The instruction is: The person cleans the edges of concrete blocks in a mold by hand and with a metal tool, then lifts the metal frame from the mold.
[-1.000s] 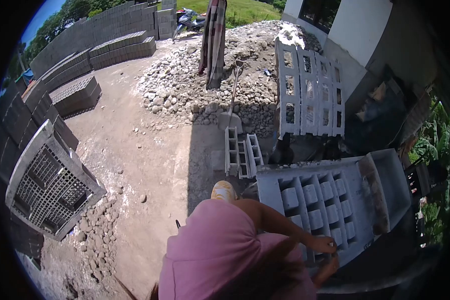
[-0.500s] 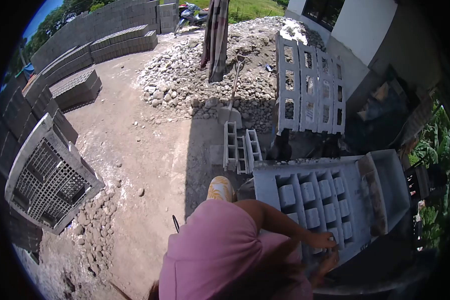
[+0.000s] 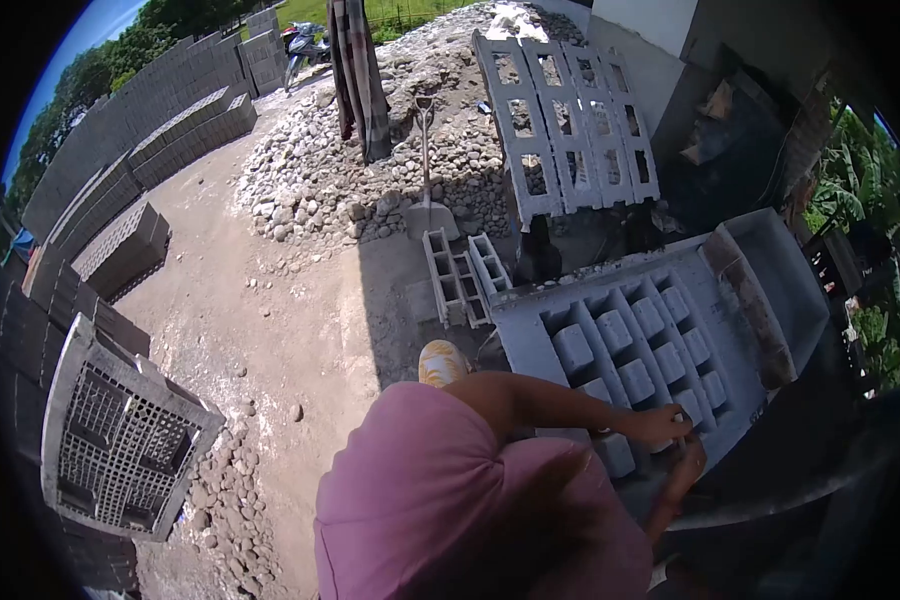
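A grey block mould [image 3: 530, 350] lies at the right, with rows of raised rectangular cores [image 3: 635, 381] between dark slots. My left hand [image 3: 660, 426] reaches across from the pink sleeve [image 3: 410, 470] to the near edge of the mould. Its fingers are curled together beside a core. Just below, my right hand [image 3: 686, 466] comes up from underneath, fingers bent and meeting the left fingertips. Whatever lies between the fingers is too small or hidden to name.
An open grey trough [image 3: 785, 290] adjoins the mould's far right. Beyond stand hollow frames [image 3: 580, 130], loose hollow blocks [image 3: 460, 280], a shovel [image 3: 428, 215] and a stone heap [image 3: 300, 190]. A latticed grey panel [image 3: 125, 435] leans at left, near stacked blocks [image 3: 125, 250].
The view has turned, so the surroundings sit differently in the picture. My right hand has risen closer to my left, which stays at about the same place on the mould.
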The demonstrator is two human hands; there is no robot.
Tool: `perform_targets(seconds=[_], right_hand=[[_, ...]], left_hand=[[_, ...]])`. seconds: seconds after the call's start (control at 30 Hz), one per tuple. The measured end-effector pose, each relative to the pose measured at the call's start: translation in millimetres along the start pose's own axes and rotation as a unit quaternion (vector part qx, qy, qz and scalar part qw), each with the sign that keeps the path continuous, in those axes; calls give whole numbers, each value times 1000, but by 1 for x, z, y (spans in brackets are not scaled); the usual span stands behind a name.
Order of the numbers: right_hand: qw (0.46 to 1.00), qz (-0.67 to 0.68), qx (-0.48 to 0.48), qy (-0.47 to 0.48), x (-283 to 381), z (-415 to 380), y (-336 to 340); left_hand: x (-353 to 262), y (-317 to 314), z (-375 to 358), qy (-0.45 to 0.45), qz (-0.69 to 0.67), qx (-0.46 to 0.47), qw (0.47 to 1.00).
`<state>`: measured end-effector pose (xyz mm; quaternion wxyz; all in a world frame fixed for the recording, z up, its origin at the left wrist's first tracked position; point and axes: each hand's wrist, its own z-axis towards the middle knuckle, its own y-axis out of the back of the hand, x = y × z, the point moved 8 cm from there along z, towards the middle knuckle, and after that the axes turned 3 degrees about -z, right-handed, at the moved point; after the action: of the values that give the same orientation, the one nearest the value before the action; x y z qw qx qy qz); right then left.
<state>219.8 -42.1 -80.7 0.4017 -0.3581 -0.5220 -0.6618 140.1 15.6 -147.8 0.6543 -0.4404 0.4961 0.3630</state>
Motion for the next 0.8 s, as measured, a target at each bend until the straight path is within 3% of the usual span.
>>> perform_targets(seconds=[0.1, 0.13, 0.17, 0.2, 0.23, 0.27, 0.3, 0.33, 0.4, 0.5, 0.6, 0.67, 0.8], right_hand=[[991, 70, 47, -104, 45, -9, 17], [995, 66, -20, -75, 84, -19, 30], [988, 136, 15, -70, 109, -23, 36], [984, 162, -63, -35, 125, -27, 47], [982, 178, -68, 2, 153, -30, 52], [979, 196, -41, 42, 178, -31, 51], [970, 237, -10, 46, 191, -31, 50], [961, 267, -32, 63, 201, -31, 51], [940, 317, 12, 125, 223, -30, 45], [953, 256, 36, 157, 241, -28, 41], [945, 276, 68, 162, 241, -27, 32], [938, 290, 94, 164, 238, -27, 27], [942, 305, 118, 74, 164, -19, -1]], left_hand=[[-121, -17, -37, -62, 17, 132, 989], [-150, -21, -47, -46, 9, 136, 990], [-178, -28, -55, -30, -5, 144, 989], [-217, -31, -65, -46, 22, 139, 989], [-236, -34, -66, -102, 46, 153, 982], [-257, -37, -76, -8, 45, 197, 979], [-274, -39, -72, -137, 51, 199, 969], [-281, -35, -72, -129, 72, 168, 975], [-296, -30, -77, -36, 71, 150, 986], [-314, -26, -78, -111, 53, 132, 984], [-321, -27, -83, -178, 65, 102, 977], [-308, -24, -82, -155, 51, 107, 981], [-211, 3, -68, 35, -39, 129, 990]])
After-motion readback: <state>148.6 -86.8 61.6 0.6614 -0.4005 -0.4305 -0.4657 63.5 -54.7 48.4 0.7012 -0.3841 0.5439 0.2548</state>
